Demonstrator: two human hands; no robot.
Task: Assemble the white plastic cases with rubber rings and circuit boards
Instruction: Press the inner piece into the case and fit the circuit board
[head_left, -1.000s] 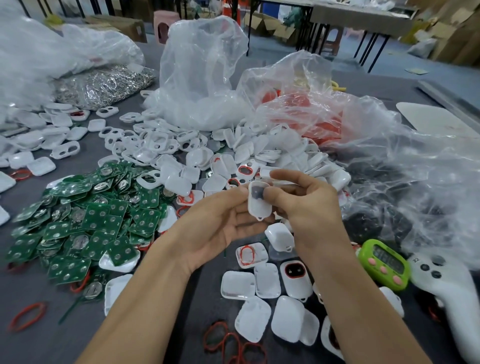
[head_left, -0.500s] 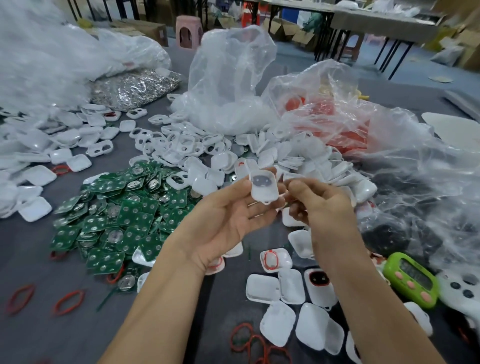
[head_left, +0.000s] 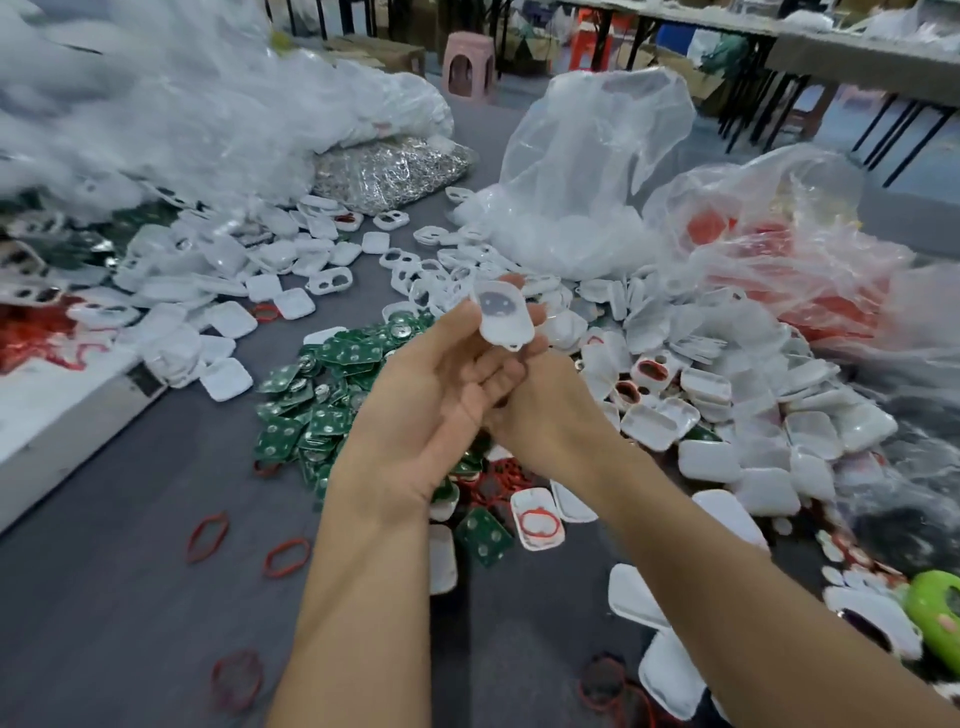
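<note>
My left hand (head_left: 415, 405) pinches a white plastic case (head_left: 501, 317) between thumb and fingertips, held up with its dark round window facing me. Just under the left fingers is my right hand (head_left: 550, 421); its fingertips are hidden behind them, near the case's lower end. A heap of green circuit boards (head_left: 311, 410) lies on the grey table to the left of my hands. Loose red rubber rings (head_left: 208, 538) lie nearer me. To the right, white case halves (head_left: 727, 405) are piled, and one case half with a red ring (head_left: 537, 519) sits below my hands.
Clear plastic bags stand behind: one of white parts (head_left: 582, 208), one of red rings (head_left: 779, 249), one of silver metal parts (head_left: 384, 171). More white cases (head_left: 228, 260) spread at the left by a white board (head_left: 52, 405). A green timer (head_left: 935, 608) sits at the right edge.
The case went from both hands to the left hand alone and rose. My right hand let go and dropped under the left fingers. The view swung left.
</note>
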